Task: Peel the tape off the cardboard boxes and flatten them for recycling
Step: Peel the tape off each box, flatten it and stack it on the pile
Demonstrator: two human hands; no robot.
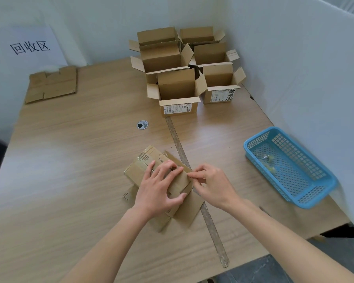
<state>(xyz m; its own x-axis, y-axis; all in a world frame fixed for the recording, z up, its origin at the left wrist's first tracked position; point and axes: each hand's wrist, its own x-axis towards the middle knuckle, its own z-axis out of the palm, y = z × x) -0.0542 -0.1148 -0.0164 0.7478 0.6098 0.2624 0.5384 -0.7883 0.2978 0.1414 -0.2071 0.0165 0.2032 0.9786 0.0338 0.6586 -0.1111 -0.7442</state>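
A small brown cardboard box (143, 163) lies on its side near the front middle of the wooden table (80, 160), its flaps spread out beneath it. My left hand (158, 187) rests on top of the box, fingers spread over it and thumb hooked on its near edge. My right hand (212, 183) is at the box's right edge, thumb and forefinger pinching what looks like a clear strip of tape there. The tape itself is hard to make out.
Several open cardboard boxes (179, 92) stand at the back of the table. Flattened cardboard (52, 84) lies at the back left under a paper sign (30, 46). A blue plastic basket (288, 166) holding tape scraps sits at the right. White partitions enclose the back and right.
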